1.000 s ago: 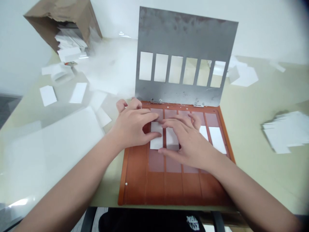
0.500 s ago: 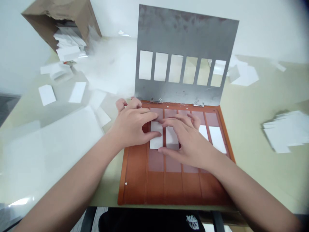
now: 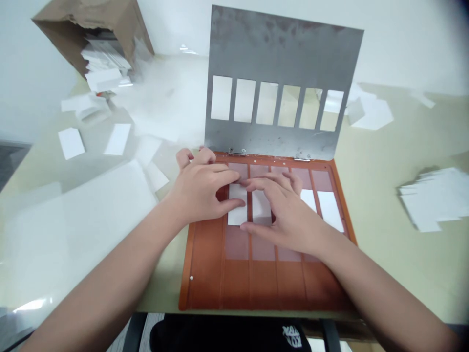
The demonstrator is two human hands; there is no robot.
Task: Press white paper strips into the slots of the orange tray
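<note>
An orange jig board (image 3: 205,264) with slots lies before me, its slots lined with pale translucent pieces. In the leftmost filled slot sits a small white card (image 3: 237,215). My left hand (image 3: 198,188) has its index finger at that card's top edge and its thumb on the card's face. Reaching from the other side, my right hand (image 3: 286,210) spans the same card's right side, index finger by the top corner and thumb by the bottom corner. Under my right palm another white card (image 3: 261,208) is partly covered. Farther right, a white card (image 3: 330,211) lies in its slot.
A grey metal plate (image 3: 282,54) with rectangular windows stands raised on hinges behind the board. At the back left, a cardboard box (image 3: 98,14) lies tipped with white cards inside. Loose cards (image 3: 117,139) and sheets cover the left side. A card stack (image 3: 436,198) is at right.
Both hands stay in almost the same place on the white card. Only a very slight shift of the view shows.
</note>
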